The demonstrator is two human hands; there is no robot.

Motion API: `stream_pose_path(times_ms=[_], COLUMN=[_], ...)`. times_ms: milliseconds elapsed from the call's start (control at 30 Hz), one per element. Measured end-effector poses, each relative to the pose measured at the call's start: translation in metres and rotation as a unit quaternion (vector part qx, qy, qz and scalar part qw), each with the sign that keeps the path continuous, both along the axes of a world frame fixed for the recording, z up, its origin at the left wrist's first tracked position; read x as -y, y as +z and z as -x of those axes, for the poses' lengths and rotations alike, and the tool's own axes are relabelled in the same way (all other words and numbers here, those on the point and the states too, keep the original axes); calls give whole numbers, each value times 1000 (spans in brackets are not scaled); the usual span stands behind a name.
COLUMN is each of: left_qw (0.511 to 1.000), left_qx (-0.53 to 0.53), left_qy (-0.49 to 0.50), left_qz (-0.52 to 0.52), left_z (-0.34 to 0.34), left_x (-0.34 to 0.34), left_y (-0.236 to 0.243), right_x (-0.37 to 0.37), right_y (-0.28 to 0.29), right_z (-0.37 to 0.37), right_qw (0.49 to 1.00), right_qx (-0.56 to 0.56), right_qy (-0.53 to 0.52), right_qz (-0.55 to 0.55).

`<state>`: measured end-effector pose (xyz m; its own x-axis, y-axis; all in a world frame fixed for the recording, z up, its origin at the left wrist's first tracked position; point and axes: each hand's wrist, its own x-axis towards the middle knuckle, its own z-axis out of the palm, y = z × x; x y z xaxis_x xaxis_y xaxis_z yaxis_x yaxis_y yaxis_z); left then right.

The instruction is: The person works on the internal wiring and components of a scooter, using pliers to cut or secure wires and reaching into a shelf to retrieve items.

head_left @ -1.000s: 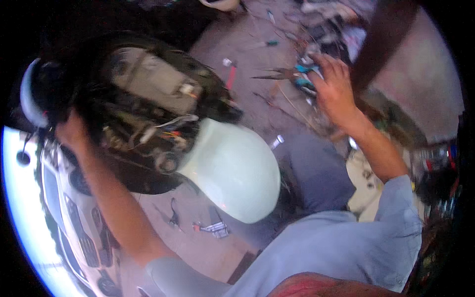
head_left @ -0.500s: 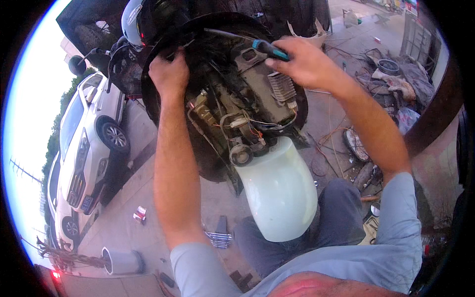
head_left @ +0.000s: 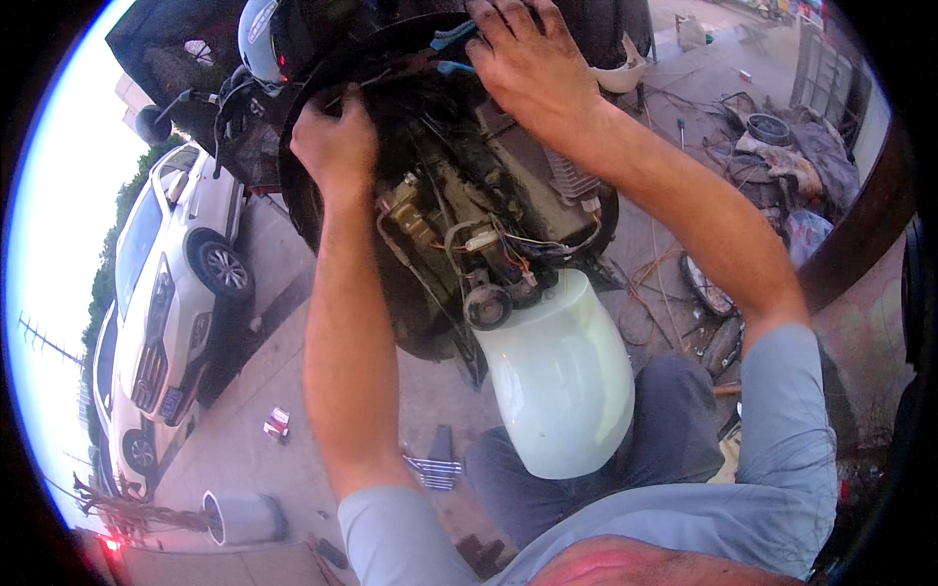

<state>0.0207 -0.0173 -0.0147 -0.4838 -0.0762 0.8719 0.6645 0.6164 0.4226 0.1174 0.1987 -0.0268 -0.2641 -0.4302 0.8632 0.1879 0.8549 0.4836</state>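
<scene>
The front of a scooter stands before me with its inner parts bare: wires, a finned metal block (head_left: 567,178), a round horn (head_left: 488,307) and a pale white front fender (head_left: 562,381). At the upper left of this opening my left hand (head_left: 335,139) is closed at the dark shell's rim (head_left: 298,195); what its fingers grip is hidden. Farther right, my right hand (head_left: 532,63) is closed round a screwdriver (head_left: 453,38) with a blue and black handle, at the shell's top. Its fingers cover much of the handle, and the tip is lost among the dark parts.
Two white cars stand at the left, the nearer car (head_left: 181,283) close by. On the ground lie a small red and white box (head_left: 277,423), a set of wrenches (head_left: 433,473) and a white bucket (head_left: 239,518). Cloths and cables (head_left: 782,166) heap at the right.
My right hand has moved up and to the left with the screwdriver, over the shell's top. The left hand stays nearly in place. The scooter's front has shifted slightly.
</scene>
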Motion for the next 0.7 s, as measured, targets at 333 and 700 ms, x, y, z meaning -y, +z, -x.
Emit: stream_pose_path(times_ms=[333,700], left_qw=[1000,995], left_qx=[-21,3], left_qy=[-17,-95], left_qz=[10,-9], left_z=[-1,7], left_x=[-1,4], left_y=[-2,-4], right_x=[20,13], right_y=[-2,9], right_z=[29,44], right_qw=[999,991], right_qx=[-28,-82], right_qy=[-16,2], right_qz=[-40,-105])
